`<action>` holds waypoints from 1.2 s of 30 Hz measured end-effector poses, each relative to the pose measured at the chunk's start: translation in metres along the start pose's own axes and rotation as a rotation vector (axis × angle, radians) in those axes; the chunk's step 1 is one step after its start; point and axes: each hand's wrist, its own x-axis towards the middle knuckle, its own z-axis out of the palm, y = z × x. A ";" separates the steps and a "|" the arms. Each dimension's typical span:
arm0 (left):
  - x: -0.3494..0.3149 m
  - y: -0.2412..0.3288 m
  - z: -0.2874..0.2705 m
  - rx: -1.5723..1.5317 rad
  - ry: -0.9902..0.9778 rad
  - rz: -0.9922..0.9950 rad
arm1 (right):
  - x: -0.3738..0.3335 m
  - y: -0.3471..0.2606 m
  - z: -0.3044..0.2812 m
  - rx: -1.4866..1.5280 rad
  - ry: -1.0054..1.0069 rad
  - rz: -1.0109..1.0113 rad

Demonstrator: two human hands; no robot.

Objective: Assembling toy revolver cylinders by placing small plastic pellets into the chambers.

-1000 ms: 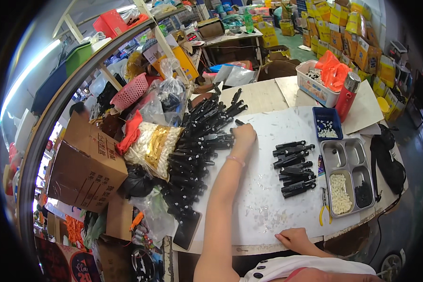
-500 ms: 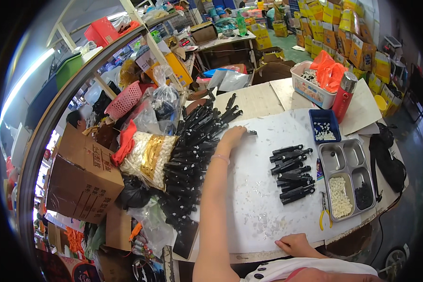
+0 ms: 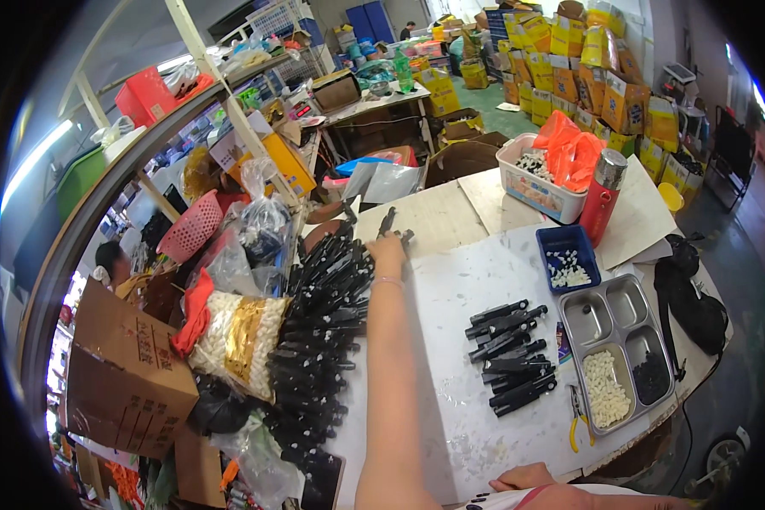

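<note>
My left hand [image 3: 388, 253] reaches to the far end of a heap of long black plastic parts [image 3: 314, 340]. Its fingers are closed around a black plastic part [image 3: 407, 237], much of which is covered by the hand; another black part stands up just beyond the fingers. Many parts in the heap carry small whitish bits. My right hand [image 3: 523, 478] rests near the front table edge with fingers curled in, and nothing shows in it. Between the hands, to the right, a smaller row of black parts [image 3: 508, 357] lies on the white sheet [image 3: 450, 297].
At right lie a four-compartment metal tray [image 3: 593, 311] with white and black pieces, yellow-handled pliers [image 3: 579, 421] and a blue bin [image 3: 568, 280]. Behind them stand a red flask [image 3: 602, 200] and a white tub [image 3: 518, 180]. A cardboard box [image 3: 127, 374] and a bag of white pieces [image 3: 229, 340] flank the heap.
My left hand has moved from the white sheet leftward to the heap's far end, holding a black part. The view has shifted slightly. My right hand stays by the front edge.
</note>
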 end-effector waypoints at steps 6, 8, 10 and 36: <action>0.007 -0.024 -0.001 -0.129 -0.055 0.078 | 0.001 -0.003 -0.005 0.074 -0.022 -0.021; -0.004 0.008 -0.008 -0.157 -0.054 0.224 | 0.002 -0.005 -0.011 0.170 -0.011 -0.008; -0.024 0.021 -0.015 -0.212 0.030 0.256 | 0.002 -0.010 -0.016 0.144 0.018 0.005; -0.497 0.089 -0.038 -1.385 -0.008 0.152 | 0.047 -0.019 -0.024 0.560 0.212 -0.269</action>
